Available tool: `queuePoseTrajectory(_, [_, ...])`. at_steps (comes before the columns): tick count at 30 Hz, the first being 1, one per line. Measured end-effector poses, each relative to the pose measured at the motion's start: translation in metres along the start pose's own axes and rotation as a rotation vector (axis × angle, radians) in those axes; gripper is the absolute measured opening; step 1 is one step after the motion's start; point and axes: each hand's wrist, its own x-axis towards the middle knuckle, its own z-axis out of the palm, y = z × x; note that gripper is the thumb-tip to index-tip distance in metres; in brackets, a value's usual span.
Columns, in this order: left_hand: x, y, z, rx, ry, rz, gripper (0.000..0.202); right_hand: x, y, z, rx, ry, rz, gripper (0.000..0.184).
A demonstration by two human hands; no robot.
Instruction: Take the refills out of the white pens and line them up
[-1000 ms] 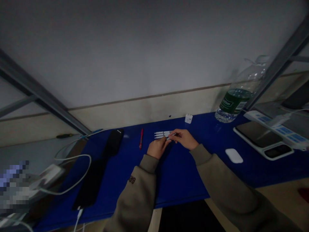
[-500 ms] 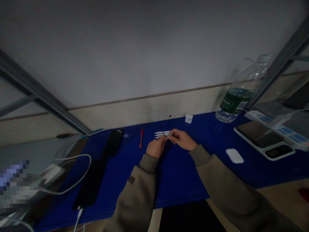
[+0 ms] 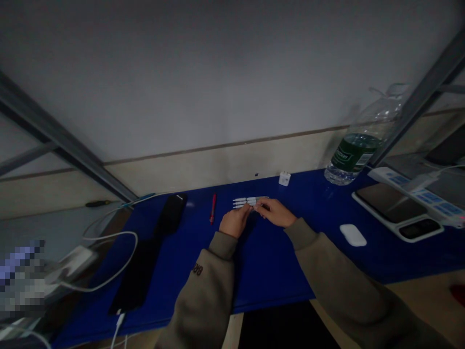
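Head camera, dead centre of the frame: the left hand [image 3: 235,222] and right hand [image 3: 276,212] meet fingertip to fingertip at a little row of white pens [image 3: 247,199] lying side by side on the blue mat [image 3: 269,261]. Both hands are in a narrow pinch on the pen nearest the person, left from the left end and right from the right. The fingers cover that spot, so I can't tell if the pen is lifted or flat on the mat.

Just left of the pens there's a red pen [image 3: 213,208], lying apart on its own. Further left is a black phone [image 3: 170,213], with a long black strip running from it toward the lower left. A white cable [image 3: 109,254] loops off the mat's left edge.

Behind the hands, near the wall, sits a small white charger plug [image 3: 284,178]. To the right of the right sleeve is a white mouse [image 3: 353,234], well apart from the hands. Upper right has a big water bottle [image 3: 358,145] with a green label, partly behind a grey metal strut [image 3: 417,92]. Next to it is a white tray [image 3: 395,209] with dark screens on it and a power strip [image 3: 417,191].
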Motion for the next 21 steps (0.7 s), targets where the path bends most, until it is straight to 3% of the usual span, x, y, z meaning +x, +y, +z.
queuePoseTrajectory(5, [-0.002,0.003,-0.003,-0.077,0.016,0.11,0.042,0.0,0.002,-0.001,-0.108,0.029,0.03,0.049])
queuePoseTrajectory(11, [-0.001,0.004,-0.002,-0.01,0.025,0.011,0.044,0.0,0.0,0.001,0.032,0.02,0.014,0.033])
queuePoseTrajectory(17, [-0.003,0.006,-0.004,-0.107,0.041,0.123,0.039,-0.001,-0.001,0.0,0.0,0.026,0.115,0.054])
queuePoseTrajectory(21, [-0.002,0.005,-0.002,-0.072,0.047,0.067,0.038,-0.002,-0.009,-0.001,0.043,0.049,0.026,0.037])
